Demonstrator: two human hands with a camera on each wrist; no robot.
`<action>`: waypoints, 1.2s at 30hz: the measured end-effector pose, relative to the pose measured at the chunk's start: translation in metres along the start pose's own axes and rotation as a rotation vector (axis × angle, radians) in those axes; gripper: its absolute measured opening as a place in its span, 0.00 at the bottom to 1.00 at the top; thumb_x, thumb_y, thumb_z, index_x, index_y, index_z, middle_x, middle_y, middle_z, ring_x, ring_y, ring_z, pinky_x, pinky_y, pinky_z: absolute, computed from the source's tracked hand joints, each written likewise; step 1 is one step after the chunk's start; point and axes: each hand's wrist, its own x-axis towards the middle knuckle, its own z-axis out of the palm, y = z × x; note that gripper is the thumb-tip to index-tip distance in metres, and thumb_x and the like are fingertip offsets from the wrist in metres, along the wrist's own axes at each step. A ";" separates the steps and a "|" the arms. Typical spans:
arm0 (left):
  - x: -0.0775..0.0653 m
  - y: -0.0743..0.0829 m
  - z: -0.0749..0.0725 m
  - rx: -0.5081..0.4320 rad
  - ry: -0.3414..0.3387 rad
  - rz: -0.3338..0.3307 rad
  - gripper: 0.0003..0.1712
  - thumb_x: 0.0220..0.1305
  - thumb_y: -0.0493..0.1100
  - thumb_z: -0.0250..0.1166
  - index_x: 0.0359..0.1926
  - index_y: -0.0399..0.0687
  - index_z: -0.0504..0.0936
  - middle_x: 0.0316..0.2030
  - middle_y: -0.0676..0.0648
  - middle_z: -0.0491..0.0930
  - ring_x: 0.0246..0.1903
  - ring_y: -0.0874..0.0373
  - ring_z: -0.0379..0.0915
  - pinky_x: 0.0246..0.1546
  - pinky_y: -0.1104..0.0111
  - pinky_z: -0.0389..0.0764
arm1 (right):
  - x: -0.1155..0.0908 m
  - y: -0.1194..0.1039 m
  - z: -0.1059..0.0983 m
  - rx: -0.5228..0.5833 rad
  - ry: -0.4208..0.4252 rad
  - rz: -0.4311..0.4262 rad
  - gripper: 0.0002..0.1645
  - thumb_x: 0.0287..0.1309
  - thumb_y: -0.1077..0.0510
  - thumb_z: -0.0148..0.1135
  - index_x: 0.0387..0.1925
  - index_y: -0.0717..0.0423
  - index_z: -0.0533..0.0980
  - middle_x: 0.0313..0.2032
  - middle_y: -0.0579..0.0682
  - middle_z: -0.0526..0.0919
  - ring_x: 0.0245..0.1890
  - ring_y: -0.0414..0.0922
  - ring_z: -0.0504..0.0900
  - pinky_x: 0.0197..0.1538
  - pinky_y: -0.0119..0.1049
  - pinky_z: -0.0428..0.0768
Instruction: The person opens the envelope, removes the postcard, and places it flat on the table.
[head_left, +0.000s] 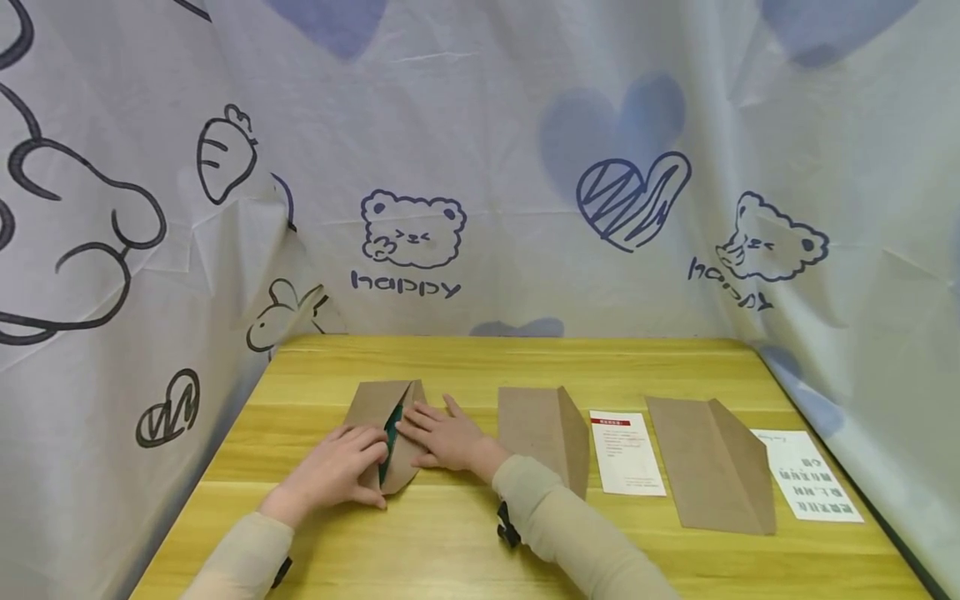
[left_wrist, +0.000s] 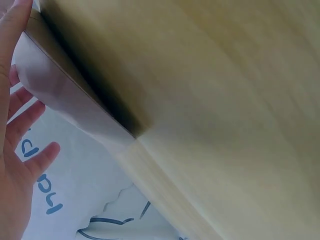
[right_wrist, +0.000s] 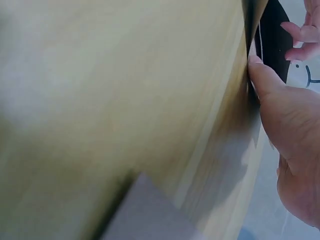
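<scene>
A brown paper envelope (head_left: 375, 406) lies at the left of the table, its flap partly raised. Something dark green (head_left: 392, 425) shows through the gap. My left hand (head_left: 337, 467) grips the envelope's left side, with bent fingers on top by the opening and the thumb at the near edge. On the flap rests my right hand (head_left: 446, 435), fingers spread and straight. In the left wrist view the left hand (left_wrist: 17, 165) is at the envelope's pale edge (left_wrist: 70, 95). The right hand's thumb (right_wrist: 267, 77) touches the envelope's edge in the right wrist view.
Right of my hands lies a second brown envelope (head_left: 531, 429), then a white card with a red band (head_left: 626, 458). Farther right are a third envelope (head_left: 705, 467) and a white card with printed characters (head_left: 810, 479). A printed curtain (head_left: 510, 250) hangs around the wooden table (head_left: 450, 542).
</scene>
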 end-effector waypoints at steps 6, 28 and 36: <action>-0.002 0.001 0.003 0.005 0.018 0.012 0.33 0.38 0.71 0.73 0.37 0.55 0.77 0.51 0.49 0.79 0.55 0.53 0.73 0.54 0.50 0.76 | 0.001 -0.003 -0.004 0.000 -0.033 -0.077 0.37 0.73 0.34 0.33 0.77 0.35 0.42 0.78 0.38 0.42 0.78 0.39 0.41 0.77 0.53 0.48; 0.003 0.008 0.004 0.006 -0.030 -0.027 0.34 0.37 0.74 0.71 0.35 0.56 0.76 0.48 0.52 0.77 0.51 0.54 0.73 0.44 0.55 0.78 | -0.002 -0.002 -0.005 0.031 -0.063 -0.125 0.31 0.75 0.40 0.35 0.75 0.32 0.49 0.76 0.35 0.48 0.78 0.40 0.44 0.77 0.51 0.49; 0.007 0.010 0.005 -0.016 -0.095 -0.055 0.33 0.39 0.73 0.71 0.37 0.55 0.77 0.52 0.49 0.77 0.55 0.51 0.73 0.48 0.53 0.78 | -0.008 0.006 -0.004 0.085 -0.031 -0.131 0.29 0.75 0.41 0.36 0.74 0.32 0.53 0.75 0.37 0.52 0.78 0.42 0.45 0.77 0.53 0.48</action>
